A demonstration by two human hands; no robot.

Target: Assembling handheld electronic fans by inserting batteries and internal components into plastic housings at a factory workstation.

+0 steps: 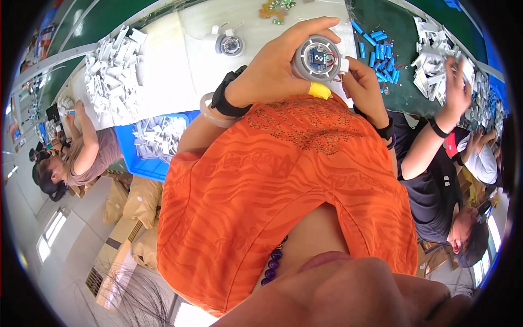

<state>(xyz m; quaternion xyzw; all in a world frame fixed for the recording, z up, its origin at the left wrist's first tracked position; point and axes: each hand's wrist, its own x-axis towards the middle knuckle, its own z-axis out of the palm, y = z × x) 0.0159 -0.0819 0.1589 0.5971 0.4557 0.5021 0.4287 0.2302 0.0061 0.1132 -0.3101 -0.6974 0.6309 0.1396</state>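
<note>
My left hand [272,68] is closed around a round grey housing [317,59], gripping it by its rim over the near edge of the table. Inside its open face sit a blue circuit board with a small lit display and red wires. Yellow tape wraps the left thumb tip. Beside the housing, my right hand [364,87] has its fingers bent against a small white piece [344,66] on the housing's right side; the fingertips are partly hidden. A second round grey housing [231,46], also with a board inside, lies on the white table top to the left.
White plastic parts [113,76] are heaped at the left, with more in a blue bin [143,153] below. Blue cylindrical cells [383,57] lie on the green mat at right. Small circuit boards [277,8] sit at the back. Co-workers [444,180] are on both sides.
</note>
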